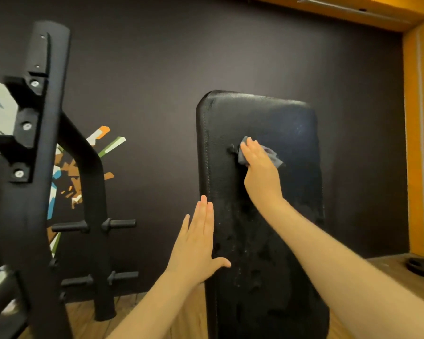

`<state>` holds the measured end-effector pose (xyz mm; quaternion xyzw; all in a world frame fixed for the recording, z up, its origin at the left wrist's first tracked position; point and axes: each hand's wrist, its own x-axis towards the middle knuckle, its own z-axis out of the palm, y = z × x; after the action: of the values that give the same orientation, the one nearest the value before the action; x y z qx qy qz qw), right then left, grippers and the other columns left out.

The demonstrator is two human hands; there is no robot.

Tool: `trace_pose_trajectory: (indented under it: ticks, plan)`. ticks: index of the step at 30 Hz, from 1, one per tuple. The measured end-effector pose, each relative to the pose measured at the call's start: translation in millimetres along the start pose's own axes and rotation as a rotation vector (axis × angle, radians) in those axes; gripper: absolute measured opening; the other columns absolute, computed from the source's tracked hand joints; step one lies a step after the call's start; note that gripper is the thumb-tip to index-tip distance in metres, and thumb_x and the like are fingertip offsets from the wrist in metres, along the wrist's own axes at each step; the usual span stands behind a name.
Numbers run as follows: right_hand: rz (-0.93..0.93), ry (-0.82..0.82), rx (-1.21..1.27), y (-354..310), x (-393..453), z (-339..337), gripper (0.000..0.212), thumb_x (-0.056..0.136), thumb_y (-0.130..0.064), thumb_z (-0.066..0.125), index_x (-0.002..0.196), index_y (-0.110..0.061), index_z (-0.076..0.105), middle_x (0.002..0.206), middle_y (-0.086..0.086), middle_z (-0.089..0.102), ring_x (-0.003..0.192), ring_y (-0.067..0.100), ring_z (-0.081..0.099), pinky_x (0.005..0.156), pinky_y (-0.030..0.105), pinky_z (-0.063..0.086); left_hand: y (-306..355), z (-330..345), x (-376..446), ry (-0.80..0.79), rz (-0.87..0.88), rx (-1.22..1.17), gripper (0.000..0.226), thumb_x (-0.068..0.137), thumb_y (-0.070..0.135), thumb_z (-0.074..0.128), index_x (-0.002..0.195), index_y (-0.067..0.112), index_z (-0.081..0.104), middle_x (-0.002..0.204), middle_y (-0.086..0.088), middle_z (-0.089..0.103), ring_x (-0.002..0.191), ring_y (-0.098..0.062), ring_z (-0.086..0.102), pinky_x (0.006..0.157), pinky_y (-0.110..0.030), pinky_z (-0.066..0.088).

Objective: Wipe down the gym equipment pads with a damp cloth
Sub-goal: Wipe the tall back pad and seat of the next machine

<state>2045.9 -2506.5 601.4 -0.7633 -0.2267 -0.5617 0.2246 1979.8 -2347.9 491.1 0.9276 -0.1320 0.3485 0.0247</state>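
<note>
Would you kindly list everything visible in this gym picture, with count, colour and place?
Padded vinyl bench back: one, black, upright at centre right, with damp streaks low down.
Small grey cloth: one, grey, pressed on the pad's upper middle.
Steel weight rack frame: one, black, at left, with bolts.
Rack storage pegs: four, black, low on the rack's rear post.
Weight plate: one, black, on the floor at right edge.
Wall: dark, with a colourful mural at left.
Wooden floor: brown, bottom.
Left hand: flat against the pad's left edge.
Right hand: pressing the cloth.
</note>
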Motion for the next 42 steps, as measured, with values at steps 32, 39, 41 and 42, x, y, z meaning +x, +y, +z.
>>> trace_pose_trajectory:
  ticks: [32, 39, 41, 42]
  plan:
    - [-0.292, -0.125, -0.024, -20, -69, 11, 0.058, 0.085, 0.009, 0.046, 0.139, -0.008, 0.035, 0.147, 0.01, 0.034, 0.136, 0.013, 0.014, 0.117, 0.028, 0.013, -11, 18, -16, -0.035, -0.01, -0.01, 0.111, 0.083, 0.059, 0.056, 0.133, 0.012, -0.031, 0.142, -0.002, -0.037, 0.132, -0.014, -0.029, 0.109, -0.03, -0.01]
    - [-0.381, -0.244, -0.137, -8, -157, 32, 0.086, 0.058, 0.005, 0.081, 0.133, -0.01, 0.044, 0.139, 0.005, 0.043, 0.133, 0.016, 0.03, 0.116, 0.029, 0.006, -9, 19, -18, -0.047, -0.014, -0.03, 0.11, 0.085, 0.055, 0.057, 0.132, 0.012, -0.033, 0.141, -0.003, -0.039, 0.132, -0.013, -0.029, 0.11, -0.028, -0.01]
    - [-0.5, -0.368, -0.251, 0, -166, 16, 0.087, 0.049, -0.004, 0.086, 0.128, -0.017, 0.052, 0.135, -0.001, 0.049, 0.131, 0.01, 0.033, 0.114, 0.026, 0.013, -7, 16, -17, -0.065, -0.027, 0.017, 0.11, 0.085, 0.057, 0.055, 0.131, 0.011, -0.034, 0.141, -0.004, -0.039, 0.132, -0.015, -0.03, 0.115, -0.032, -0.005]
    - [-0.553, -0.385, -0.293, 3, -160, 7, 0.084, 0.046, -0.007, 0.087, 0.124, -0.019, 0.057, 0.132, -0.003, 0.054, 0.128, 0.009, 0.035, 0.109, 0.028, 0.022, -6, 16, -18, -0.067, -0.034, 0.051, 0.11, 0.085, 0.058, 0.054, 0.131, 0.01, -0.033, 0.14, -0.005, -0.039, 0.132, -0.016, -0.03, 0.116, -0.034, -0.003]
